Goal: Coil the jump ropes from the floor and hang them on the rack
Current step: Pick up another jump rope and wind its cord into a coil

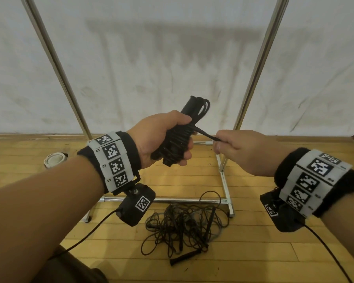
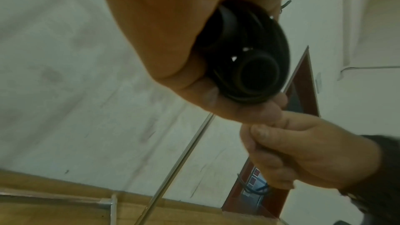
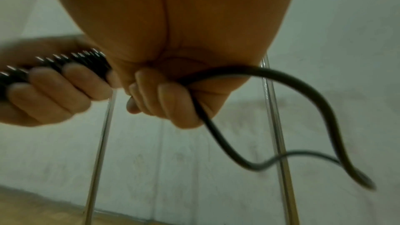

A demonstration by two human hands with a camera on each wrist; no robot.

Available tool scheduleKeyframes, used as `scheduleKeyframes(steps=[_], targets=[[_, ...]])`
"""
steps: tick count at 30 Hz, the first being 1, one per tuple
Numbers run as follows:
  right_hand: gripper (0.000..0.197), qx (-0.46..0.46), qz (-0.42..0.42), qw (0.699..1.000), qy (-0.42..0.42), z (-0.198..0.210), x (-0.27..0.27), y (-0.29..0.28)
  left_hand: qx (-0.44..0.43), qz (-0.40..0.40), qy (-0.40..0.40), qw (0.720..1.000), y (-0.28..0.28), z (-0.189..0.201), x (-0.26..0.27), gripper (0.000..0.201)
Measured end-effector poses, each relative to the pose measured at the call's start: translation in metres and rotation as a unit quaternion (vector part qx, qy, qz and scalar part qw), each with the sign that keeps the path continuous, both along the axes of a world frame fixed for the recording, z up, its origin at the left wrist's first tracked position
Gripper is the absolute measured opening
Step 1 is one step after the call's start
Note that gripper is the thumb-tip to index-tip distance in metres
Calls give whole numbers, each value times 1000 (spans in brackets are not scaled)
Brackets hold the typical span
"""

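Lying nearest on the wooden floor (image 1: 253, 252), a tangled heap of jump ropes (image 1: 184, 227) rests just in front of the rack's base bar (image 1: 172, 200), one black handle (image 1: 185, 257) poking out toward the near side. Above the heap, the left hand (image 1: 151, 139) has its fingers (image 3: 49, 88) clenched round a coiled jump rope (image 1: 178, 139), the cord wound tightly about the paired handles, whose ends stick out far-right past the thumb. Just right of it, the right hand (image 1: 243, 150) is closed in a fist, pinching the free cord end (image 1: 207, 136), which runs taut from the bundle; in the right wrist view the slack tail (image 3: 281, 126) loops out below the fist. Farther back, the rack (image 1: 258, 64) shows two slanting metal uprights against a stained white wall (image 1: 151, 58). At the far left on the floor, near the wall, sits a white roll of tape (image 1: 54, 159).
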State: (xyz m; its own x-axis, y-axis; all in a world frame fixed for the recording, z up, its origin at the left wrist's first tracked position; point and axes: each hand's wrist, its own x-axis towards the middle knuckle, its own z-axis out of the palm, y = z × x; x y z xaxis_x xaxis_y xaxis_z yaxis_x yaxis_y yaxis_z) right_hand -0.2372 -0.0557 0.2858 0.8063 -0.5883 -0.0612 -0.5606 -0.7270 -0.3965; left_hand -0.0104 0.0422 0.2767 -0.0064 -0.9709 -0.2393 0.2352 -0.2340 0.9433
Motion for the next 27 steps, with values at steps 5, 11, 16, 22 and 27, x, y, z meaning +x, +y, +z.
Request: scheduleKeyframes(steps=[5, 11, 16, 22, 27], targets=[[23, 12, 22, 996, 84, -12, -3, -5, 38, -232, -208, 949, 10, 0, -24, 24], [18, -108, 66, 982, 141, 0, 17, 4, 63, -276, -561, 778, 7, -27, -53, 34], [18, -173, 65, 973, 140, 18, 24, 22, 90, -157, -443, 878, -2, -32, -36, 18], [21, -103, 39, 992, 55, 18, 21, 27, 74, -9, -213, 974, -7, -23, -14, 22], [24, -41, 20, 999, 6, 9, 12, 17, 56, 24, -19, 998, -4, -9, -5, 32]])
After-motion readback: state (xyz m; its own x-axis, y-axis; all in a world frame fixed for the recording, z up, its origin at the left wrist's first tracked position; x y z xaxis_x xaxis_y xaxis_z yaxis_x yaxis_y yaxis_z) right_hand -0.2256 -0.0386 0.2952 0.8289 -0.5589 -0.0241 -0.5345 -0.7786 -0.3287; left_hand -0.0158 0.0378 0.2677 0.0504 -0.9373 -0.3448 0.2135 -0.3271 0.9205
